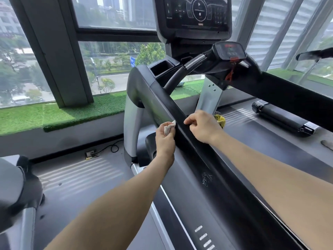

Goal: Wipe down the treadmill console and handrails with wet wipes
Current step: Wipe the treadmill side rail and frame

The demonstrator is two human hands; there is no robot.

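While my left hand [164,139] pinches the crumpled wet wipe [169,127] against the outer face of the left handrail [182,123] and my right hand [201,126] curls loosely on its top, holding nothing, I'm mid-rail, so next comes sweeping forward toward the console [193,13].

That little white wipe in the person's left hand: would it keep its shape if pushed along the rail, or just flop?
Probably flop: the wipe is crumpled into soft folds in the left hand. It looks thin and light, pinched by fingertips. Being wet, it would likely cling to the black handrail.
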